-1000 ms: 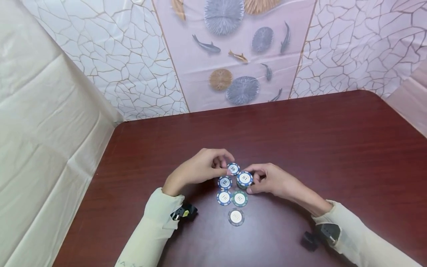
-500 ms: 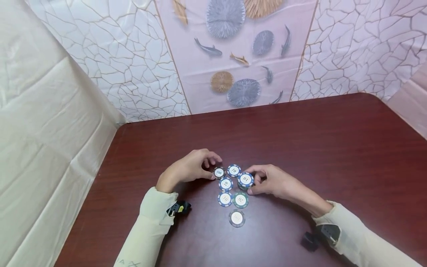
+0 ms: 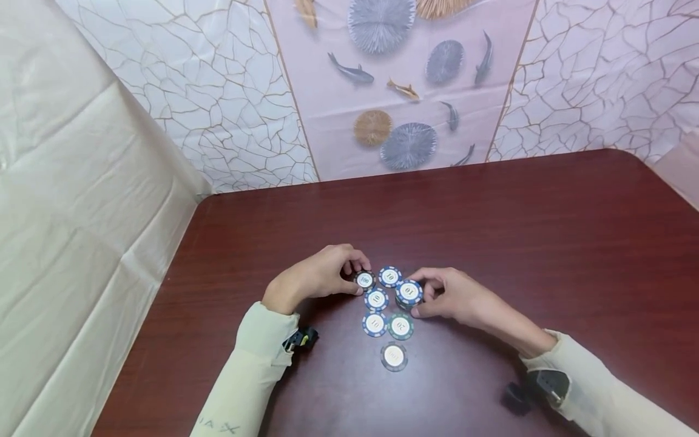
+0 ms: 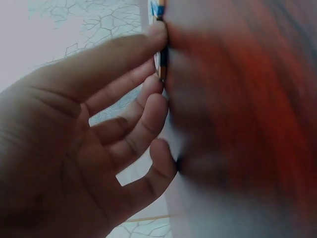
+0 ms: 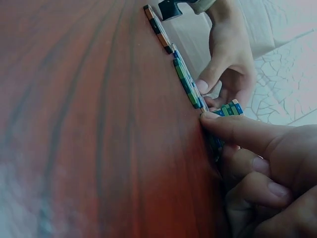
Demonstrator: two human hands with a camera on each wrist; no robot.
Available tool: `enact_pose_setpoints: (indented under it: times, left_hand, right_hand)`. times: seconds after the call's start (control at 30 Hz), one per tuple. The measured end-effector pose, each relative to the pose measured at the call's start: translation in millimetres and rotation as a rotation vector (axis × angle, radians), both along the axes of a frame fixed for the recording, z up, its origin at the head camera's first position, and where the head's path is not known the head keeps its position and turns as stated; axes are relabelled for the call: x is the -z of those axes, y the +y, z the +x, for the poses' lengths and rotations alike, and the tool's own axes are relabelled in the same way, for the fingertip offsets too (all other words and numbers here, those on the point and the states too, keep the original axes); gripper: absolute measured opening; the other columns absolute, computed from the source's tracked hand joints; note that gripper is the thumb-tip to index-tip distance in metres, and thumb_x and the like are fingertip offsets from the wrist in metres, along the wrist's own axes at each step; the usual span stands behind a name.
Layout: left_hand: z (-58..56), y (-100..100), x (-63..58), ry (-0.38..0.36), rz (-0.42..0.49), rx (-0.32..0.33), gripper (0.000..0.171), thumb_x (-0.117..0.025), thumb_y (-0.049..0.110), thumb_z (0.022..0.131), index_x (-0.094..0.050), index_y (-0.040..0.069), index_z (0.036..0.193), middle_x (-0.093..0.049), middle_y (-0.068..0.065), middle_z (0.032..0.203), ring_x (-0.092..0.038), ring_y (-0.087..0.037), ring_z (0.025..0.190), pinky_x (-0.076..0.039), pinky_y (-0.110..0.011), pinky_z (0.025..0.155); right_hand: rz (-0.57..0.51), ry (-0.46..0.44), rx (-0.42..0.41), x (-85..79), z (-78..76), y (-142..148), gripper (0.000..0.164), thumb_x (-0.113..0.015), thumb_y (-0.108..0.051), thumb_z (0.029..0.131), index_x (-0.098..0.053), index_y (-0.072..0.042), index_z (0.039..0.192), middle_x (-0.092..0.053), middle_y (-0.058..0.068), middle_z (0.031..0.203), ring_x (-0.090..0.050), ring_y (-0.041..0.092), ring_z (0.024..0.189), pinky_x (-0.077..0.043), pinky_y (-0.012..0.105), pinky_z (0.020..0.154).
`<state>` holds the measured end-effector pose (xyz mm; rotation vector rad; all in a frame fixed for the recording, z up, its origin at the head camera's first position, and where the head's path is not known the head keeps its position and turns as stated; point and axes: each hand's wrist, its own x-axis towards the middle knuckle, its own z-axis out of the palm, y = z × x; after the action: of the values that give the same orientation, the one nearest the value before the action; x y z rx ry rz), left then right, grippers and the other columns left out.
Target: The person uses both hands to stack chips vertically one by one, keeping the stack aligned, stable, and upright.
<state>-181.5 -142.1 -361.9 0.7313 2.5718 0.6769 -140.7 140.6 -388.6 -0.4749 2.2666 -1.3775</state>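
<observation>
In the head view my left hand (image 3: 319,278) pinches the rim of a black poker chip marked 100 (image 3: 365,280) lying on the table. The left wrist view shows that chip edge-on (image 4: 162,64), thumb on one side and a finger on the other. My right hand (image 3: 455,297) holds a short stack of poker chips (image 3: 409,292), a blue 10 on top, between thumb and fingers; the lower chips are mostly hidden. In the right wrist view the stack's striped edge (image 5: 229,108) shows beyond the thumb. Blue 10 chips (image 3: 390,277) lie between the hands.
Below the stack lie a green 20 chip (image 3: 401,326), a blue 10 chip (image 3: 374,324) and a grey 100 chip (image 3: 394,356). The dark red table (image 3: 519,230) reaches back to a patterned curtain (image 3: 218,103). A pale cloth (image 3: 82,243) hangs at the left.
My left hand has left the upper blue 10 chip and moved left to the black 100 chip, where its fingers have since closed on the rim. My right hand stays on the stack.
</observation>
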Motion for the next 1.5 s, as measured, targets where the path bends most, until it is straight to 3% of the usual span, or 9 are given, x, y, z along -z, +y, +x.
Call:
enact_pose_setpoints:
  times: [0.2,0.4,0.6,0.77,1.0,1.33,1.5]
  left_hand:
    - [3.6,0.4,-3.5,0.101,-0.084,0.041,0.035,-0.085,0.024,0.088,-0.071,0.016,0.118,-0.063,0.005,0.108,-0.059,-0.013,0.098,-0.052,-0.031,0.086]
    - [7.5,0.0,-4.4,0.184,-0.148,0.028,0.035,-0.080,0.034,0.080,-0.070,0.022,0.111,-0.063,0.013,0.098,-0.059,-0.004,0.087,-0.052,-0.027,0.076]
    - [8.3,2.2,-6.8,0.246,-0.085,0.047,0.038,-0.078,0.036,0.078,-0.069,0.027,0.113,-0.062,0.016,0.095,-0.058,-0.002,0.084,-0.051,-0.027,0.072]
    - [10.3,3.3,-9.1,0.291,-0.027,0.076,0.043,-0.079,0.037,0.079,-0.072,0.027,0.121,-0.063,0.017,0.108,-0.057,-0.002,0.090,-0.051,-0.027,0.077]
    - [13.3,7.5,-9.9,0.334,-0.001,0.108,0.039,-0.072,0.038,0.080,-0.073,0.031,0.118,-0.059,0.021,0.114,-0.056,0.002,0.095,-0.051,-0.025,0.078]
    - [12.1,14.1,-8.2,0.266,0.104,0.134,0.039,-0.075,0.033,0.083,-0.073,0.024,0.121,-0.067,0.017,0.114,-0.059,-0.002,0.099,-0.052,-0.028,0.087]
    - [10.8,17.4,-7.5,0.201,0.223,0.167,0.036,-0.080,0.026,0.087,-0.074,0.021,0.123,-0.070,0.015,0.106,-0.062,-0.004,0.093,-0.054,-0.027,0.085]
  right_hand:
    - [0.009,-0.005,0.002,-1.9,-0.4,0.7,0.047,-0.088,-0.006,0.083,-0.070,-0.005,0.126,-0.052,-0.001,0.068,-0.043,0.010,0.058,-0.032,0.025,0.052]
    - [0.010,0.013,-0.011,-1.5,0.0,0.7,0.046,-0.087,-0.007,0.083,-0.070,-0.007,0.125,-0.053,-0.003,0.068,-0.043,0.009,0.058,-0.033,0.025,0.053]
    - [0.020,0.014,-0.006,-0.8,-0.3,0.7,0.043,-0.087,-0.008,0.083,-0.071,-0.009,0.123,-0.053,-0.003,0.068,-0.044,0.009,0.058,-0.034,0.025,0.054]
    - [0.009,0.023,-0.012,-0.8,0.1,0.4,0.042,-0.087,-0.007,0.084,-0.071,-0.007,0.122,-0.053,-0.003,0.068,-0.044,0.009,0.059,-0.034,0.024,0.054]
    - [-0.003,0.023,-0.014,-1.6,2.4,3.2,0.043,-0.087,-0.006,0.083,-0.070,-0.006,0.123,-0.053,-0.002,0.067,-0.044,0.008,0.058,-0.034,0.024,0.053]
    - [0.012,0.031,-0.017,-0.8,2.3,3.2,0.041,-0.088,-0.009,0.084,-0.071,-0.009,0.122,-0.053,-0.002,0.068,-0.045,0.009,0.060,-0.034,0.025,0.055]
    - [0.002,0.043,-0.022,0.2,1.7,3.7,0.041,-0.088,-0.008,0.083,-0.071,-0.008,0.121,-0.054,-0.002,0.068,-0.046,0.009,0.060,-0.035,0.024,0.055]
